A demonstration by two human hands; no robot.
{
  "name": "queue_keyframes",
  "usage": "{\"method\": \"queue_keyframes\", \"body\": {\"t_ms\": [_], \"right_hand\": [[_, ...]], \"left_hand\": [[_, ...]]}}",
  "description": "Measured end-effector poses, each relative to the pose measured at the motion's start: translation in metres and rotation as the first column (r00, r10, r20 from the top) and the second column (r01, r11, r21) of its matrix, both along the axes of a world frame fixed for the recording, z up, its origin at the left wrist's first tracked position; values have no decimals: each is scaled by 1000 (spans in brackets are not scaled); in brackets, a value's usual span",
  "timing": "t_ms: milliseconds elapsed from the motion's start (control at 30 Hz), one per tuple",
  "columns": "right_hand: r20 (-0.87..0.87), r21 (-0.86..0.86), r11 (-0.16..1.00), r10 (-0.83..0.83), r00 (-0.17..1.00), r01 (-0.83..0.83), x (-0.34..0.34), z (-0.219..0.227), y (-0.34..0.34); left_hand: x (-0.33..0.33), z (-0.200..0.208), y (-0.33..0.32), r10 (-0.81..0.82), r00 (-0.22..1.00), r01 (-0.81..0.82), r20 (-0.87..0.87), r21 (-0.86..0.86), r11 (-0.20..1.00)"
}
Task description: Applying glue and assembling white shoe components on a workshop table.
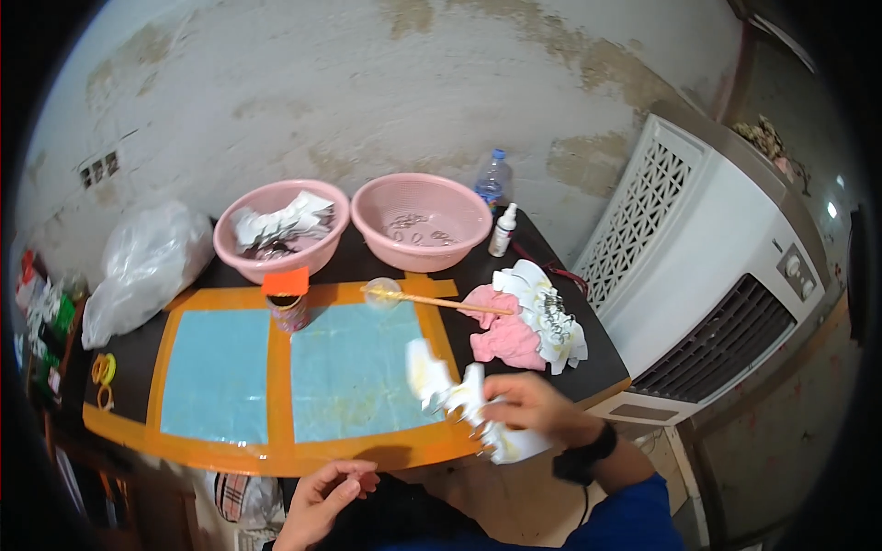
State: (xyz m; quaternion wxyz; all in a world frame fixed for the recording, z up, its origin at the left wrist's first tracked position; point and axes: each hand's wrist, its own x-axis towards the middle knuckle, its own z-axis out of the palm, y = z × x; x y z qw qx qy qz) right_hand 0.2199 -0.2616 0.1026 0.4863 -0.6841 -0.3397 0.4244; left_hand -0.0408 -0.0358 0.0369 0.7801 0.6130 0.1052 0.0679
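My right hand [525, 404] is closed on a white cut-out piece [467, 393], which carries small metal rings and yellowish smears. It hangs over the front right of the table, blurred by motion. My left hand [333, 494] is at the table's front edge with fingers curled and thumb close to them; whether something small is in it I cannot make out. Behind the right hand lie a pink cloth [507, 342] and a pile of similar white pieces with rings [554, 321]. A wooden stick [450, 303] runs from a small clear dish [382, 292] with yellow paste to the cloth.
Blue sheets [216, 376] edged with orange tape cover the black table. At the back stand a pink basin with white pieces [241, 262], another with metal rings [413, 257], a water bottle [494, 179] and a white bottle [503, 234]. An orange-topped can [289, 314] sits mid-table. An air cooler [726, 248] stands right.
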Motion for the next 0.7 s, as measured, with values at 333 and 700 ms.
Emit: {"method": "queue_keyframes", "body": {"t_ms": [333,700], "right_hand": [[471,-359,918,335,816,-170,184,93,-73],[703,-695,715,653,-282,-78,203,17,10]], "left_hand": [[57,12,-3,50,995,-33,-82,191,981],[84,55,0,-148,970,182,-191,170,968]]}}
